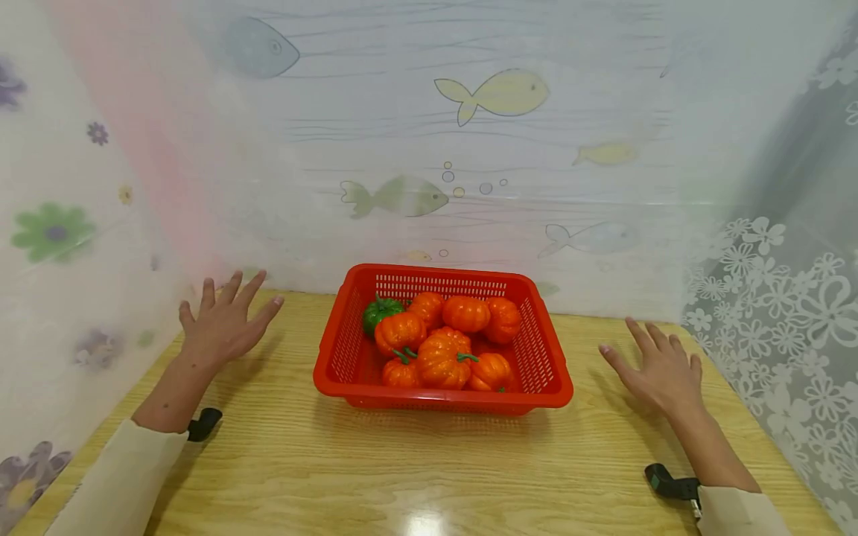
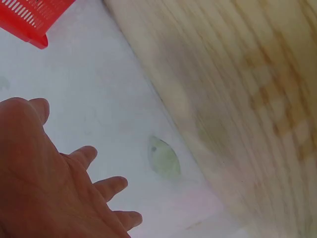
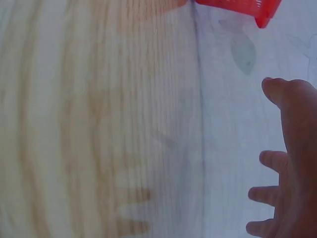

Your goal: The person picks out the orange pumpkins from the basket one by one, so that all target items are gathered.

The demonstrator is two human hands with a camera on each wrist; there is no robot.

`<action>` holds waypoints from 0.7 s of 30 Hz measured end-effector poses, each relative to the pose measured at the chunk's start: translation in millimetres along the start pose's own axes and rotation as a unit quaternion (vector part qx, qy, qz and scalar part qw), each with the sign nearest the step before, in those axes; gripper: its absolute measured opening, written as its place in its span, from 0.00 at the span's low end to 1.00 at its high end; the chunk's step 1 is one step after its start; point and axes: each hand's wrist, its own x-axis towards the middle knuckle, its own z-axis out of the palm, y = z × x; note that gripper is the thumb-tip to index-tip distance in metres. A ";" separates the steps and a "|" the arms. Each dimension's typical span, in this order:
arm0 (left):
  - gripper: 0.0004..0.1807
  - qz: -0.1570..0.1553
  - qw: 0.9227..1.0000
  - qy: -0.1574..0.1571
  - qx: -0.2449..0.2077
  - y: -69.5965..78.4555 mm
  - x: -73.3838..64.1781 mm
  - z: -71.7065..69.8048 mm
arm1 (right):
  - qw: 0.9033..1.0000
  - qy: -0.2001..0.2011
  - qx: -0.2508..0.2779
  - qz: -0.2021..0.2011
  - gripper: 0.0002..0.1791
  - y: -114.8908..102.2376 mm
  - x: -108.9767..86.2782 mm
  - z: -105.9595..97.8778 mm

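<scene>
As both hands hover wide of the middle, here sits the red slotted plastic basket (image 1: pixel 442 396), centre stage on the wood-grain tabletop (image 1: pixel 281 476), and it's well stocked! Seven orange ribbed mini pumpkins fill most of it, with one green ribbed mini pumpkin (image 1: pixel 380 318) tucked in at ten o'clock. The biggest orange pumpkin (image 1: pixel 442 361) sits toward six o'clock, its green stem pointing to three. Out at nine o'clock from the basket, there's the left hand (image 1: pixel 224 327), fingers spread well apart, nearly straight, gripping nothing. Over at three o'clock, the right hand (image 1: pixel 660 372) mirrors it: fingers fanned, thumb toward the basket, nothing held. Both hang above the wood, well apart from the basket, each with a black wrist device below it, by a cream sleeve. At twelve o'clock behind it all, a fish-patterned sheet (image 1: pixel 503 149) swims across the backdrop.
</scene>
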 end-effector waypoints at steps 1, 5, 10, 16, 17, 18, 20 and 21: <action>0.47 0.000 1.000 -0.001 -0.001 0.2 0.0 0.0 | 1.000 0.001 -0.002 -0.002 0.48 0.0 0.2 0.1; 0.47 0.001 1.000 -0.005 -0.004 0.1 1.3 1.4 | 1.000 0.007 -0.002 -0.015 0.47 -1.7 2.1 -0.3; 0.46 0.007 1.000 -0.005 -0.007 0.1 3.9 3.0 | 1.000 -0.005 0.015 -0.020 0.48 -3.2 3.8 -1.6; 0.45 0.020 1.000 0.004 -0.011 1.7 4.1 3.7 | 0.999 -0.027 0.031 -0.011 0.49 -7.0 3.3 -5.3; 0.45 0.022 1.000 0.005 -0.012 2.6 4.1 3.7 | 0.999 -0.029 0.033 -0.010 0.49 -8.0 3.3 -6.0; 0.45 0.024 1.000 0.005 -0.014 3.2 4.1 3.6 | 0.999 -0.030 0.035 -0.009 0.50 -9.2 3.2 -6.6; 0.45 0.030 0.999 0.005 -0.020 4.6 4.1 3.3 | 0.999 -0.030 0.040 -0.006 0.50 -12.3 3.2 -8.4; 0.45 0.032 0.999 0.004 -0.024 5.7 4.1 3.0 | 0.999 -0.031 0.042 -0.005 0.50 -13.7 3.3 -9.5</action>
